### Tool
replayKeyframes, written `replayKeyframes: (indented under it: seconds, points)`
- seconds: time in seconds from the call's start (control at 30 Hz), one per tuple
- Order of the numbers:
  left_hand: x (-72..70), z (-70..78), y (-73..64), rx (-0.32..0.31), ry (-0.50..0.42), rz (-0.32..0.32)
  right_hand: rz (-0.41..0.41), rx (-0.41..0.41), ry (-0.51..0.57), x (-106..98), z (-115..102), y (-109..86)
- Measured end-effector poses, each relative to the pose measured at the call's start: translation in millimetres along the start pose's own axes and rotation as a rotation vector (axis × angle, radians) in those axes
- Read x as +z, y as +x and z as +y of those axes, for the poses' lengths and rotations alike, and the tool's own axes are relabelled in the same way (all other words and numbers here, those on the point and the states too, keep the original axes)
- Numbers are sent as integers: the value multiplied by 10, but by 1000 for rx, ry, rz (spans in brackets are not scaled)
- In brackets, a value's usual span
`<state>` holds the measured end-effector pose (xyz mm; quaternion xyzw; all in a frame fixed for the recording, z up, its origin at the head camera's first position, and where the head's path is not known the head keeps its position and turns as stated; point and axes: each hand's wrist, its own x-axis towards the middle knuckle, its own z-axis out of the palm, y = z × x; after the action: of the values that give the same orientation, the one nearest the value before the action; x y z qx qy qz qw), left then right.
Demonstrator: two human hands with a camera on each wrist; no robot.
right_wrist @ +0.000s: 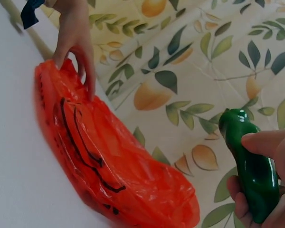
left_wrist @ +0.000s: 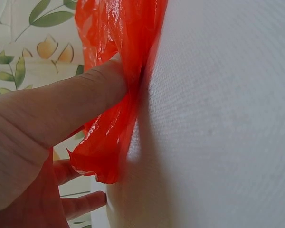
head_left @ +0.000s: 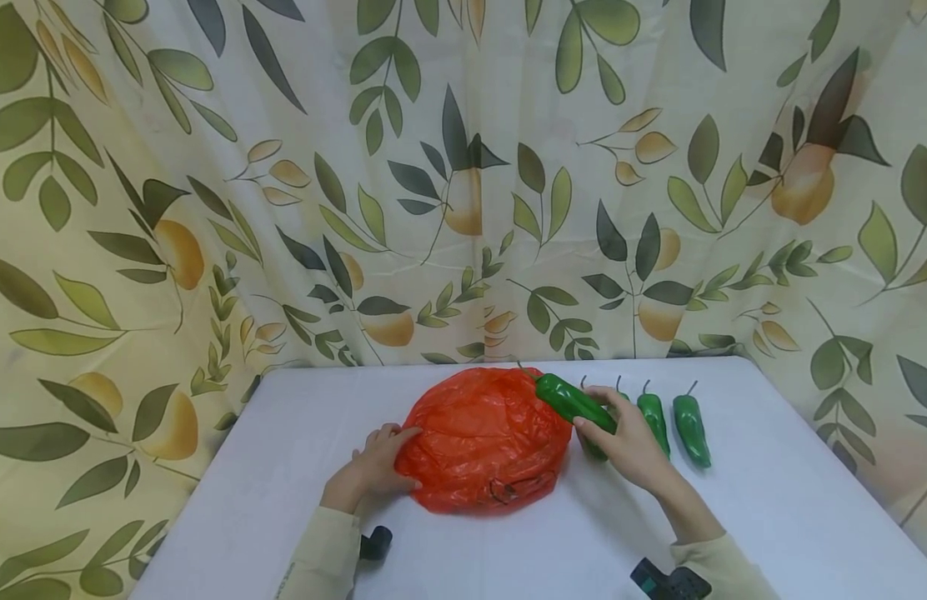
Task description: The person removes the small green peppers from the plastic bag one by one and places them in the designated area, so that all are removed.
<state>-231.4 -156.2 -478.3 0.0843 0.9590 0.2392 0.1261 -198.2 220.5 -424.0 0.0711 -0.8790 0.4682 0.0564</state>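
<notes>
A crumpled red plastic bag (head_left: pixel 482 442) lies on the white table. At its left edge my left hand (head_left: pixel 379 462) pinches the plastic; in the left wrist view the thumb (left_wrist: pixel 92 88) presses into a fold while other fingers sit on the far side. My right hand (head_left: pixel 634 440) holds a glossy green pepper (head_left: pixel 568 397) above the bag's right edge, its stem pointing toward the bag. The right wrist view shows this pepper (right_wrist: pixel 254 171) gripped between thumb and fingers, clear of the bag (right_wrist: pixel 128 156). What lies inside the bag is hidden.
More green peppers stand in a row right of the bag, among them a rightmost pepper (head_left: pixel 692 430) and its neighbour (head_left: pixel 653 419); others are partly covered by my right hand. A leaf-and-fruit patterned curtain (head_left: pixel 463 183) hangs behind the white table (head_left: pixel 448 558).
</notes>
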Motion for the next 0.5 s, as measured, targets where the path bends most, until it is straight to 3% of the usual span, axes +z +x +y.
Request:
replayKeyframes:
  seconds: [0.33,0.5]
  points:
    - [10,3,-3,-6,-2,-3,-20,41,71,-18,-6,-3]
    - [-4,6,-2,-3,4,-3,4,5,47,-61,14,-2]
